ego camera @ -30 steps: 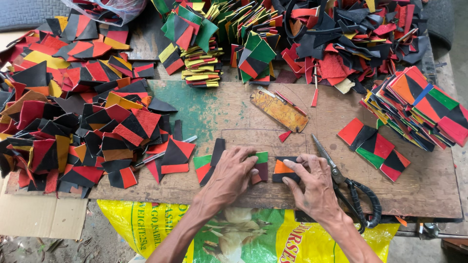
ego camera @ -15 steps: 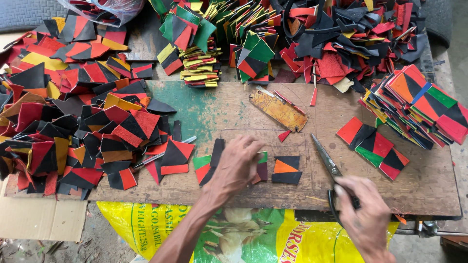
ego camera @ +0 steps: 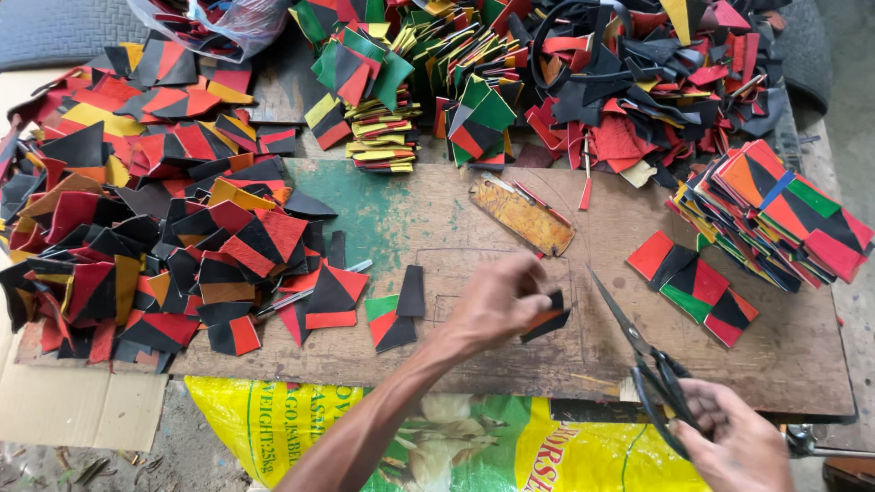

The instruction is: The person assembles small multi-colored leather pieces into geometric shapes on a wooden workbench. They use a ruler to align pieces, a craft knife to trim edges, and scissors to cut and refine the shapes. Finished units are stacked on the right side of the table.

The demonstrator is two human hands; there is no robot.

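Note:
My left hand (ego camera: 497, 305) is lifted just above the wooden board (ego camera: 437, 228) and pinches a small black and orange patch (ego camera: 550, 318) between its fingers. My right hand (ego camera: 734, 442) is at the board's near right edge, closed around the handles of black scissors (ego camera: 649, 364), whose shut blades point up and to the left toward the patch. A green, red and black patch (ego camera: 390, 321) lies on the board left of my left hand.
A big heap of red, black and yellow patches (ego camera: 146, 228) covers the left side. Stacked patches (ego camera: 784, 214) sit at the right, more piles (ego camera: 456, 91) along the back. A rusty flat metal piece (ego camera: 521, 215) lies mid-board. A yellow printed sack (ego camera: 456, 437) hangs below the front edge.
My right hand left the patch and took up the scissors at the right. My left hand picked the black and orange patch up off the board and moved it right.

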